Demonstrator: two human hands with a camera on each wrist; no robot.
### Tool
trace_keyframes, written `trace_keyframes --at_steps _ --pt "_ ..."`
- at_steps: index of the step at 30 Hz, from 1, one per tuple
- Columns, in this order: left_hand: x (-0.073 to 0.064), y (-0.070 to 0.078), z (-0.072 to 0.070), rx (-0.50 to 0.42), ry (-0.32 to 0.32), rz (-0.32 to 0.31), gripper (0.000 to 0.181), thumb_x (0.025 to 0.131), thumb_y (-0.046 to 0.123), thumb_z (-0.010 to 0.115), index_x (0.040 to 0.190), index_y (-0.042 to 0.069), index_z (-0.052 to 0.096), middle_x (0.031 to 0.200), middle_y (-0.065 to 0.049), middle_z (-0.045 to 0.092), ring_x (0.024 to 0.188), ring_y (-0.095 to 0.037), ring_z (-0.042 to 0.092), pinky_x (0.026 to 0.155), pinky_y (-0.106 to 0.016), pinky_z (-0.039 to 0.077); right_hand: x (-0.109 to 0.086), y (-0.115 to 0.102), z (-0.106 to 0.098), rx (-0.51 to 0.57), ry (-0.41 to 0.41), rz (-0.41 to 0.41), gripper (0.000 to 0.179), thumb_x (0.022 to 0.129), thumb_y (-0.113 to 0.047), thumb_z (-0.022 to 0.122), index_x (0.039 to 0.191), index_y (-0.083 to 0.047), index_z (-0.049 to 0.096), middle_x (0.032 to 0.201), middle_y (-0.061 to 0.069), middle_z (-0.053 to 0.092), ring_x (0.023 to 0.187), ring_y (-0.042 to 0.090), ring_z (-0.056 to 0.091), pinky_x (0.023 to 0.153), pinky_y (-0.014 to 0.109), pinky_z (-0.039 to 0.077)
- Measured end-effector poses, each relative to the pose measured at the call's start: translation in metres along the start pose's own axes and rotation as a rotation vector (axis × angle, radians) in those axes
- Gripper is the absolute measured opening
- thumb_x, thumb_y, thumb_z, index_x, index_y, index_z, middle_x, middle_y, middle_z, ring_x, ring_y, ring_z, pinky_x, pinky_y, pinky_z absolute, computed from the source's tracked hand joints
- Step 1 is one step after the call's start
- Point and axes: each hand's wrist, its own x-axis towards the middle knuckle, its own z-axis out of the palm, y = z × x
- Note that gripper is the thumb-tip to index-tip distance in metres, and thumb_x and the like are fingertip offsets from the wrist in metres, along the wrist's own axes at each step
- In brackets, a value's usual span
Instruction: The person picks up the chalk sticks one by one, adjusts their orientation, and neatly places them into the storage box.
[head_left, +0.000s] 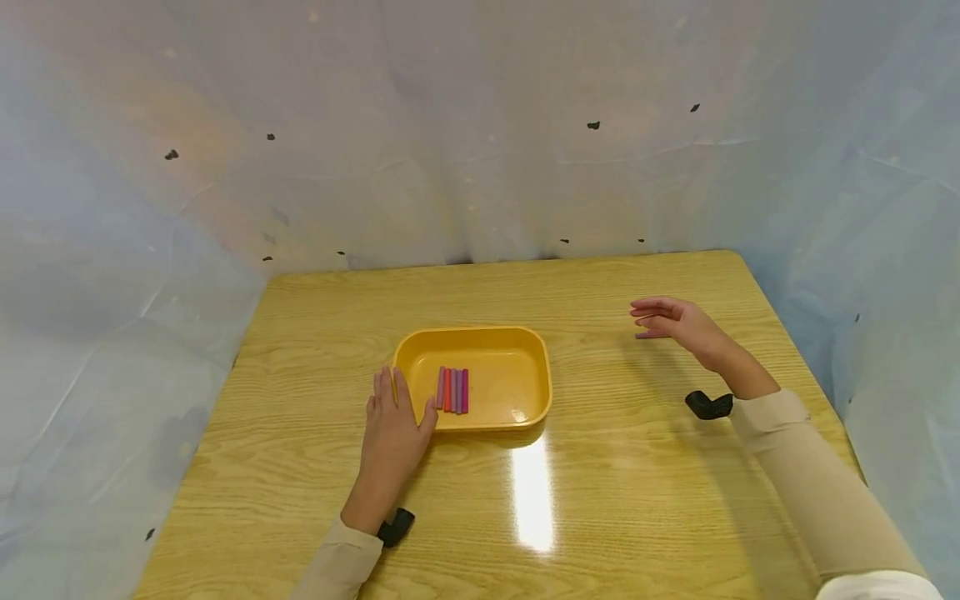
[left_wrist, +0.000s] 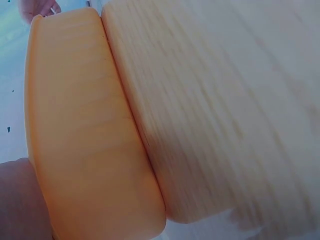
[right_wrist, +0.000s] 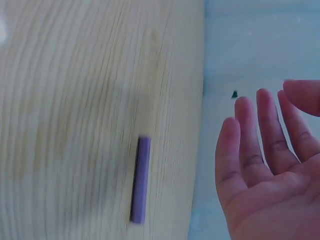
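Observation:
My left hand [head_left: 393,429] rests at the left front corner of a yellow tray [head_left: 510,423], fingers straight and spread along its rim, thumb over the front edge. Inside the tray, several slim sticks [head_left: 453,392] in mauve, red and magenta lie side by side, left of its middle. To the right, my right hand [head_left: 686,329] hovers above the table with relaxed, parted fingers and holds nothing. Below it, a single purple stick [right_wrist: 141,180] lies flat on the wood; in the head view the hand partly hides it. The right wrist view shows the bare palm.
The wooden table [head_left: 330,308] has pale plastic sheeting [head_left: 465,183] with dark specks behind it and at both sides. A black wrist mount [head_left: 708,406] sits at the right wrist, another [head_left: 396,527] at the left. Light glares off the wood in front of the tray.

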Motion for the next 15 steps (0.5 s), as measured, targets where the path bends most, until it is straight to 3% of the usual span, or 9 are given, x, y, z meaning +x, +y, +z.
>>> trace_keyframes --at_steps 3,8,12,15 --pt "0.000 -0.001 0.001 0.002 0.006 0.004 0.081 0.094 0.048 0.043 0.145 -0.007 0.014 0.150 -0.026 0.010 0.139 -0.036 0.006 0.107 -0.054 0.016 0.001 0.002 -0.006 -0.096 0.022 0.028 0.044 0.097 -0.020 0.050 0.135 0.003 0.041 0.133 0.020 0.044 0.111 0.012 0.053 0.091 0.031 0.045" --pt "0.001 -0.002 0.002 0.003 0.021 0.015 0.080 0.094 0.046 0.045 0.145 -0.007 0.015 0.150 -0.027 0.011 0.139 -0.036 0.007 0.107 -0.055 0.017 0.005 0.011 -0.012 -0.330 0.075 0.060 0.046 0.097 -0.029 0.050 0.130 0.003 0.047 0.128 0.022 0.048 0.115 0.032 0.047 0.095 0.049 0.037" --pt "0.001 -0.002 0.003 0.011 0.032 0.024 0.080 0.094 0.046 0.044 0.145 -0.007 0.015 0.149 -0.027 0.012 0.139 -0.037 0.009 0.106 -0.055 0.018 0.010 0.022 -0.016 -0.480 0.089 0.076 0.044 0.097 -0.028 0.049 0.127 0.004 0.049 0.122 0.023 0.052 0.111 0.038 0.047 0.092 0.054 0.037" --pt "0.001 -0.001 0.002 0.017 0.040 0.028 0.080 0.094 0.047 0.044 0.145 -0.008 0.017 0.149 -0.028 0.013 0.138 -0.037 0.010 0.106 -0.055 0.020 0.013 0.029 -0.018 -0.533 0.079 0.095 0.039 0.098 -0.022 0.048 0.127 0.004 0.050 0.120 0.024 0.052 0.111 0.039 0.047 0.091 0.055 0.037"
